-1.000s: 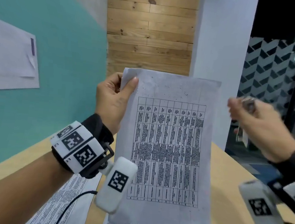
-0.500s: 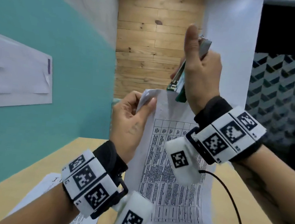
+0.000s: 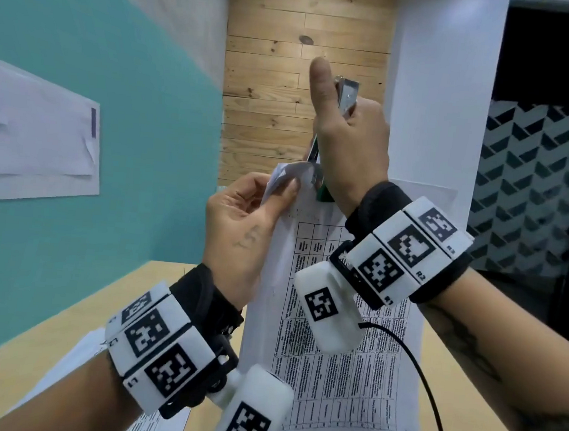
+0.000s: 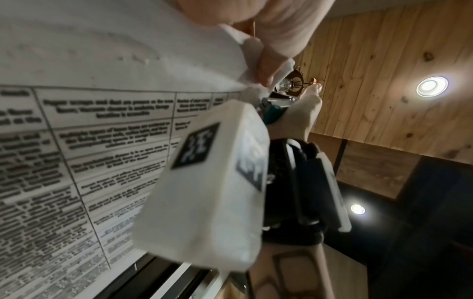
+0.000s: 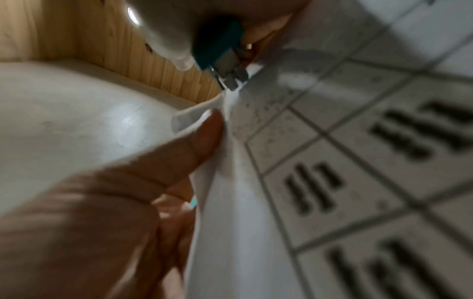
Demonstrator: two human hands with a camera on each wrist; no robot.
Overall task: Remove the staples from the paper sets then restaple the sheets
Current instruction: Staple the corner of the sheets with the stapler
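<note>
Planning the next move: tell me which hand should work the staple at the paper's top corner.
Right. The right hand already grips the stapler, its tip at the paper's corner; the left hand pinches that corner.

A printed paper set (image 3: 331, 374) is held upright at frame centre, its top-left corner folded against a teal-and-metal stapler (image 3: 324, 181).

Black fabric cuff (image 3: 200, 297) on left wrist, white segmented band (image 3: 158, 345) over it, square black-and-white markers, "L" labels. White boxy camera pod (image 3: 252, 415) on black bracket, marker on face. Right wrist band (image 3: 407, 250) same, labels "R2", "R3"; pod (image 3: 326, 308) trails thin black cable (image 3: 431, 403). Forearms bare, dark tattoo (image 3: 464, 341) on right.
</note>
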